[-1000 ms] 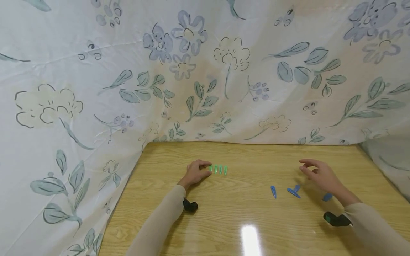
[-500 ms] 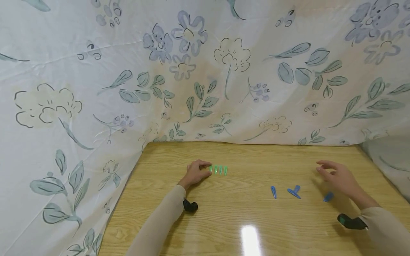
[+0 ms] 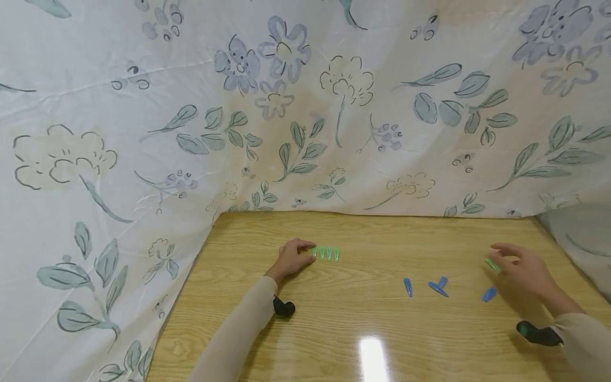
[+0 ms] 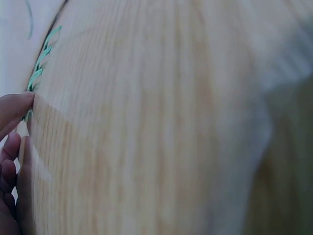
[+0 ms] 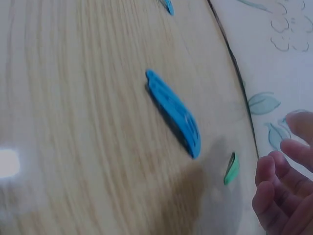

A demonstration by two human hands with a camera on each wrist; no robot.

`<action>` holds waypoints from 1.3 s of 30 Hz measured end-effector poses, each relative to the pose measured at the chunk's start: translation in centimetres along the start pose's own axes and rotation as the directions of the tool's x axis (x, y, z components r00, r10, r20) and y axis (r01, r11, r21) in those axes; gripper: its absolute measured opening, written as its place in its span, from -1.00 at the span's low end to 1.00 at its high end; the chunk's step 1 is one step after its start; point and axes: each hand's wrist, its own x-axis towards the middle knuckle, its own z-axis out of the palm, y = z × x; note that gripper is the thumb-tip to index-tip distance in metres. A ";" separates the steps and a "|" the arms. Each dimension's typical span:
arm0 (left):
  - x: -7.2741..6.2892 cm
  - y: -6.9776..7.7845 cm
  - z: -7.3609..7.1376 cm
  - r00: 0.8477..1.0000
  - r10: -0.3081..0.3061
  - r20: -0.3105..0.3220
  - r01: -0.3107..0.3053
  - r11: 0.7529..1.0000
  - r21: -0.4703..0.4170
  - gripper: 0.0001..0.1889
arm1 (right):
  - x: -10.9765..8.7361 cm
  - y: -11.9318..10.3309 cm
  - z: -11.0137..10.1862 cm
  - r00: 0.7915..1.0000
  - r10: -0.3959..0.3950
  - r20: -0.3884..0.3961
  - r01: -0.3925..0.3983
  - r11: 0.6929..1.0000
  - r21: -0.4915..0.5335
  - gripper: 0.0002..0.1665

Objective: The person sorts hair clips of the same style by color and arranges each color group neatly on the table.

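Observation:
Several green snap hair clips stand side by side in a row on the table. My left hand (image 3: 290,258) is at the row's left end, thumb and forefinger pinching the leftmost green hair clip (image 3: 314,251) at its two ends. In the left wrist view the thumb (image 4: 19,105) covers part of that clip. Over on the right, my right hand (image 3: 522,271) hovers with fingers loosely bent beside a single green hair clip (image 3: 494,265). The right wrist view shows that green clip (image 5: 232,168) lying on the wood, apart from the fingers (image 5: 266,171).
A blue hair clip (image 3: 489,294) lies just in front of the right hand. Further left, two blue clips (image 3: 438,288) overlap, and another blue clip (image 3: 408,286) lies beside them. Floral cloth (image 3: 305,132) walls the wooden table (image 3: 363,318) at the back and sides.
The right hand has moved right, away from the overlapping blue clips, and the lone green clip has come into sight by its fingers. The left hand has stayed at the row.

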 end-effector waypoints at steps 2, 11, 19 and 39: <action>0.0 0.0 0.0 1.000 0.002 -0.001 -0.002 1.000 0.005 -0.64 | -0.2 0.3 -0.1 1.000 0.002 0.006 -0.002 1.000 -0.005 -0.49; 0.1 -0.5 0.1 1.000 0.005 -0.004 -0.004 1.000 0.004 -0.64 | -1.1 1.2 0.2 0.996 -0.038 0.080 0.042 0.998 -0.053 -0.47; 0.0 -0.3 0.0 1.000 0.009 0.002 -0.009 1.000 0.016 -0.65 | -1.0 0.5 0.5 0.993 -0.068 0.091 0.077 0.992 -0.097 -0.54; 0.3 -0.2 0.1 1.000 0.009 -0.004 -0.008 1.000 0.016 -0.64 | 0.4 -1.2 0.8 0.986 -0.066 0.156 0.073 0.996 -0.043 -0.56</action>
